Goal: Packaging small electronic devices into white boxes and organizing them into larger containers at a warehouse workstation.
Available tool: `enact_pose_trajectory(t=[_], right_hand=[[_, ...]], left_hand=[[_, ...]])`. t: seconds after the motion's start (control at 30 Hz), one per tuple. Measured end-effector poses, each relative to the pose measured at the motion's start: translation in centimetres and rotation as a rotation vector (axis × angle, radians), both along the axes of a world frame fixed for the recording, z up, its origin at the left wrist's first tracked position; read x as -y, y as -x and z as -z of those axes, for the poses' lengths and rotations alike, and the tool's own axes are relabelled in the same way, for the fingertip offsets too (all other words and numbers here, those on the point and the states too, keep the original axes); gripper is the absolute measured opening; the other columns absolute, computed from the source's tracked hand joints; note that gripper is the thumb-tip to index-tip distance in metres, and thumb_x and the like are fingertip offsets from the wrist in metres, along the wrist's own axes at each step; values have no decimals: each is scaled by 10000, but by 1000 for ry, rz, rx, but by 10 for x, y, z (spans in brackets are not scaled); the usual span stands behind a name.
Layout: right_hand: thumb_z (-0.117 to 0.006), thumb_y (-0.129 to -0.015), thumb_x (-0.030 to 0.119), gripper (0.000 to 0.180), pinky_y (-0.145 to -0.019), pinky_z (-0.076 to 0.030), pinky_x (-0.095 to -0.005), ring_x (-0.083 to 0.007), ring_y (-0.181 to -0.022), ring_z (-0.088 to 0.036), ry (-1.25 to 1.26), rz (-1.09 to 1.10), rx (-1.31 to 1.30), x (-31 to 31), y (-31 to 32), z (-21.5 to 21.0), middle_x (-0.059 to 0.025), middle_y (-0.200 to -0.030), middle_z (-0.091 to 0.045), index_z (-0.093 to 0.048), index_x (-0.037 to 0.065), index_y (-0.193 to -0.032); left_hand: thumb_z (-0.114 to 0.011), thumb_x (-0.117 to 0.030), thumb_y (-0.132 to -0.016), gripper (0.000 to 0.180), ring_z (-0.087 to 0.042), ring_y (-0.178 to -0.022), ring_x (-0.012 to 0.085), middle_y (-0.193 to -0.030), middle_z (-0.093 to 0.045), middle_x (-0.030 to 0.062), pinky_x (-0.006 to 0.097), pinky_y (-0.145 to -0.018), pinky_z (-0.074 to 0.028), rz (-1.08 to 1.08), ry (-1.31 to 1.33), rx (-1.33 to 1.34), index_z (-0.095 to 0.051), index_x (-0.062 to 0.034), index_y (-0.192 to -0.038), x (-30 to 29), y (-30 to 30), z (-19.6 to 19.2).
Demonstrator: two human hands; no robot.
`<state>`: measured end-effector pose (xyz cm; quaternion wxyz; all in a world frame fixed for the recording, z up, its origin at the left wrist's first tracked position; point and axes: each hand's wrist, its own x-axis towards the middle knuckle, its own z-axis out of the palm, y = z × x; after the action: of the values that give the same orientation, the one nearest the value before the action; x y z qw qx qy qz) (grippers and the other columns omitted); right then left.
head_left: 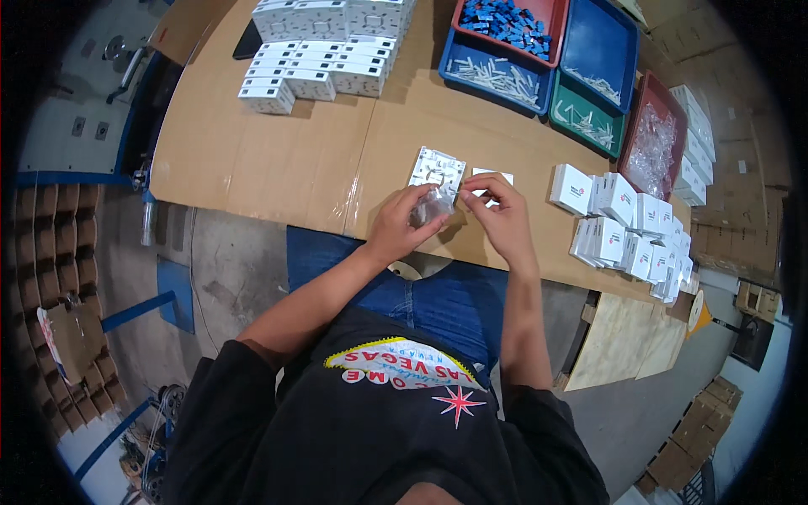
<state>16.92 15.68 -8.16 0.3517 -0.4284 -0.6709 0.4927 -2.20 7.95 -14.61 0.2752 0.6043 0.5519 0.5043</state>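
1. Fingers of the left hand (401,222) curl around a clear plastic bag (431,208), grasping it; those of the right hand (503,215) pinch together beside its right edge, on film or on something small: I cannot tell which.
2. Next to the white patterned panel (441,160), the landmark here, the bag sits at the near edge, overlapping it in view.
3. Doing this well probably calls for a steady, light left hold that leaves the film uncrumpled, and a fine right pinch close to the edge, kept low over the panel so anything dropped stays within reach.
4. Beyond the panel and well right, the far blue tray (599,38) has slim white pieces at its near end.
5. Right of the panel, well apart, the dark red tray (660,91) holds crumpled clear film (652,151).
6. Beyond the panel, slightly right, the near blue tray (488,94) carries slim white pieces.
7. Farther beyond, the bright red tray (551,15) holds small blue parts (505,27).
8. Beyond and right, the green tray (582,140) has scattered white pieces.
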Motion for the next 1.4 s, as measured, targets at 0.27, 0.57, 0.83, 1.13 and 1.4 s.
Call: enact_pose_trajectory(t=[0.27, 0.57, 0.83, 1.13, 1.4], right_hand=[[-756, -883, 60, 137, -652, -478, -255, -107, -716, -572, -32, -105, 251, 13, 21, -19, -60, -995, -679, -735, 1, -1004], [-736, -912, 140, 174, -678, -508, -317, -199, -792, -658, -100, -323, 230, 17, 23, -36, -62, -1051, -708, -752, 31, -1047], [-779, -919, 111, 129, -616, -441, -241, -55, -693, -564, 125, -196, 188, 1, 1, -51, 4, -782, -714, -784, 25, -1016], [-783, -939, 165, 163, -509, -390, -205, -18, -577, -512, 197, 37, 119, 15, -5, -74, 29, -726, -664, -778, 16, -1005], [-766, -953, 161, 154, -518, -368, -199, -14, -582, -501, 185, 16, 102, 12, -4, -58, 41, -718, -650, -782, 16, -1003]], left_hand=[[-827, -189, -841, 474, -704, -988, 324, -1112, -712, 163, 401, -863, -558, 63, 23, 84, -648, -41, -1254, 3, 6, 1], [-811, -145, -857, 482, -722, -974, 242, -1101, -739, 139, 356, -853, -561, 138, 75, 215, -639, -19, -1290, 4, 11, 3], [-660, -198, -1037, 373, -706, -950, 149, -1105, -746, 88, 293, -859, -547, 362, 365, 673, -634, 12, -1344, 18, 9, -7], [-517, -372, -1104, 471, -718, -957, 171, -1256, -710, 143, 288, -869, -543, 247, 501, 1080, -597, -4, -1388, 17, 13, -39], [-634, -298, -1056, 398, -731, -909, 174, -1123, -726, 111, 282, -744, -570, 145, 497, 986, -620, -5, -1325, 6, -4, -30]])
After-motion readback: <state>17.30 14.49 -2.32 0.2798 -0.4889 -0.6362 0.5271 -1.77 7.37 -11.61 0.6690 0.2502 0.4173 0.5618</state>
